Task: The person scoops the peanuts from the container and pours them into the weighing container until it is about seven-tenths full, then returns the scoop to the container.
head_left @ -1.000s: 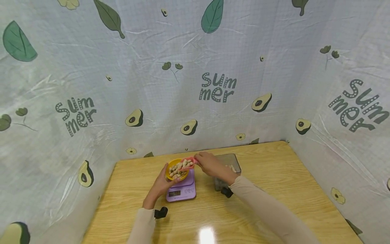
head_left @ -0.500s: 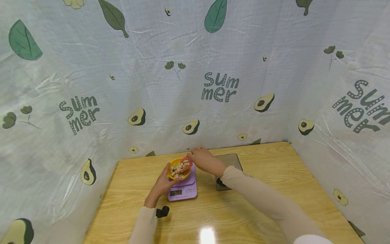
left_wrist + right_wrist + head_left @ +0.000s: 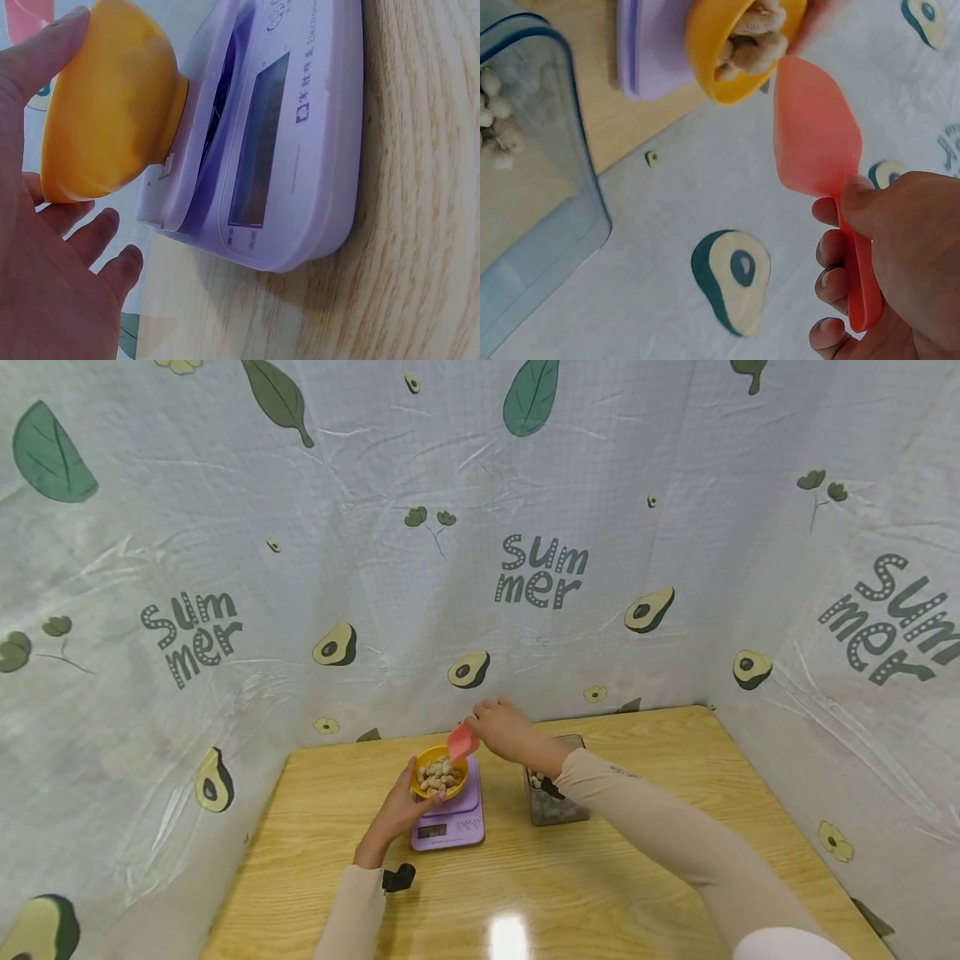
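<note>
A yellow bowl point(image 3: 432, 751) of peanuts point(image 3: 441, 774) sits on a purple kitchen scale point(image 3: 467, 833). My left hand point(image 3: 399, 810) steadies the bowl from the left, its thumb and fingers spread round the side, as the left wrist view shows up close on the bowl point(image 3: 112, 105). In my right hand point(image 3: 508, 732) is a pink scoop point(image 3: 462, 742), gripped by its handle. The scoop point(image 3: 817, 127) tips down at the bowl's far right rim, and no peanuts show in it. Digits on the scale's display point(image 3: 259, 142) are unreadable.
To the right of the scale stands a clear plastic bin point(image 3: 561, 812), partly under my right forearm, with peanuts point(image 3: 495, 120) inside. The wooden table point(image 3: 630, 860) meets a printed sheet point(image 3: 540, 652) hung behind it and along both sides.
One second ago the scoop lay level over the bowl, full of peanuts. My right hand has raised and tilted it, and its peanuts have left it. The left hand stays at the bowl.
</note>
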A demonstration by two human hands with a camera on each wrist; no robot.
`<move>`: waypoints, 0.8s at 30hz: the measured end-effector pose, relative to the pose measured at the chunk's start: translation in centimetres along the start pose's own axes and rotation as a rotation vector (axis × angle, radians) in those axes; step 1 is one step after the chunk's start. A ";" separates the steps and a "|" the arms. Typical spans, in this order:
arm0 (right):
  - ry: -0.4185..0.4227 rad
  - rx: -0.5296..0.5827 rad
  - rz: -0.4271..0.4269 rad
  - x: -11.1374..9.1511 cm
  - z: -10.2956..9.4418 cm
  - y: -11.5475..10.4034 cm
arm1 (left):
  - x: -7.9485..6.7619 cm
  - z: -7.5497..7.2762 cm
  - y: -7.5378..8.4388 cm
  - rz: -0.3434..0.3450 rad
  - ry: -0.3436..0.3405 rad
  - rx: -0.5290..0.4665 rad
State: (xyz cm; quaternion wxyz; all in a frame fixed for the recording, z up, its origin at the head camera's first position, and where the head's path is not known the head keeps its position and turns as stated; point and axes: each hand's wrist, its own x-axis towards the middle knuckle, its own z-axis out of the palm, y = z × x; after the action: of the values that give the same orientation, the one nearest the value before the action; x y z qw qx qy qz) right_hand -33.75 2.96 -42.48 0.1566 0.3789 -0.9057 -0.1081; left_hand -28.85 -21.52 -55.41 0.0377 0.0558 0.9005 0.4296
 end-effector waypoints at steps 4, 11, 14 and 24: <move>0.011 0.087 0.038 -1.0 0.0 1.2 | 0.0 0.0 0.2 -0.009 -0.006 -0.003; 0.040 0.281 0.069 -3.3 0.7 3.4 | -0.2 -0.1 0.5 -0.001 0.027 -0.033; 0.064 0.394 0.090 -4.6 1.5 4.4 | -0.4 -0.5 0.8 0.021 0.075 -0.033; 0.189 0.683 0.188 -9.8 3.5 7.0 | -1.3 -2.2 2.9 0.131 0.186 -0.074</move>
State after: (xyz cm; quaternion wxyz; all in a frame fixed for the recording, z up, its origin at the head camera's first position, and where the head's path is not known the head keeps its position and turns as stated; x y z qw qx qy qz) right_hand -33.09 15.10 -45.50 0.1134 0.3330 -0.9018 0.2511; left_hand -27.63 -21.58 -51.75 -0.0721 0.0732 0.8781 0.4673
